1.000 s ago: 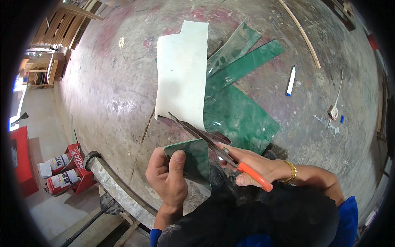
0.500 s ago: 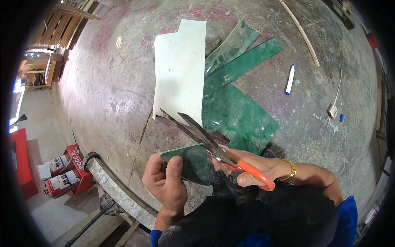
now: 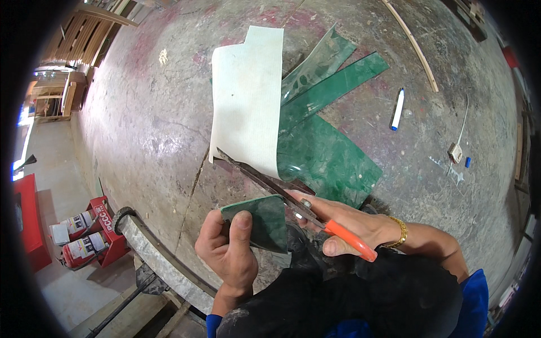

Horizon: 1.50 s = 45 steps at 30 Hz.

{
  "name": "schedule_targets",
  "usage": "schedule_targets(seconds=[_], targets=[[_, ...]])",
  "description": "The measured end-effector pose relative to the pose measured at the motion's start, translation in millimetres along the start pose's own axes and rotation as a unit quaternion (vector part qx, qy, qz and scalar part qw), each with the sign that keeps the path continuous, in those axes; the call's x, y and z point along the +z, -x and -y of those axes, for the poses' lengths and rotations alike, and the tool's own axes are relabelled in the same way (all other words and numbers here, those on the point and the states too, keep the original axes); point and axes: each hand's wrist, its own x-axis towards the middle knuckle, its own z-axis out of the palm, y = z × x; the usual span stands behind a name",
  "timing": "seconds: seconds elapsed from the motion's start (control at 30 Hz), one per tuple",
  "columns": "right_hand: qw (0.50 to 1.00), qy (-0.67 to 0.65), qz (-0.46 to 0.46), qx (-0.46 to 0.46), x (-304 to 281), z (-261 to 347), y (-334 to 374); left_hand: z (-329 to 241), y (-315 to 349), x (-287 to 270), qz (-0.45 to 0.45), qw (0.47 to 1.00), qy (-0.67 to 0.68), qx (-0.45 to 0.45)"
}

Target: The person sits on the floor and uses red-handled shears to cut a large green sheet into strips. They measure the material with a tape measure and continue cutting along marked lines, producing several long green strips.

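Head view, a worn workbench [image 3: 141, 124] fills the scene, its edge running just below the hands. Beyond the hands, spread flat on it, lies a pale sheet [image 3: 248, 96], and beside that, farther out and to the right, several green sheets [image 3: 327, 152] fan across one another. Well off to the right of the right hand rest a white marker [image 3: 397, 109] and a small white block [image 3: 455, 152] on a thin lead.

Nearer in, the right hand [image 3: 349, 228] is wrapped around the orange handles of long scissors [image 3: 270, 183], whose dark blades look nearly closed and point away up-left, the tip lying at the pale sheet's lower corner. Just left of that hand, the left hand [image 3: 228, 253] pinches a small green piece [image 3: 259, 222] with the thumb on top, holding it right against the blades.

The risk, as it looks from here, is closeness: the left thumb sits near the cutting edge, and a slip of the slick green piece could bring skin to steel. A crooked bite could also tear the cut line. The blade tip might snag the pale sheet and drag it.
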Motion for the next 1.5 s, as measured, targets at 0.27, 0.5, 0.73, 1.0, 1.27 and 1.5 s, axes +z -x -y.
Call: schedule_targets(seconds=[0.27,0.5,0.73,1.0,1.27,1.5], targets=[[0.991,0.104,-0.019,-0.078,-0.7,-11.8,0.8,-2.7,-1.3,2.3,-0.007,1.0,-0.007,-0.007],[0.992,0.115,0.03,-0.033,-7.6,-1.3,6.0,-1.4,-1.9,-3.0,0.009,0.999,-0.033,-0.006],[0.998,0.049,0.02,-0.041,-4.3,-7.6,10.3,-3.2,-2.3,-3.0,-0.014,1.0,-0.011,-0.01],[0.996,-0.035,0.035,0.078,-2.5,2.6,4.8,-2.8,-2.4,-3.0,-0.006,1.0,-0.01,-0.001],[0.996,0.033,0.044,0.076,-6.3,8.8,3.3,-4.5,-2.8,-4.1,-0.006,1.0,-0.019,-0.003],[0.992,0.116,0.033,-0.026,-9.6,6.5,7.0,-3.9,-5.7,-9.2,0.001,1.0,-0.007,0.005]])
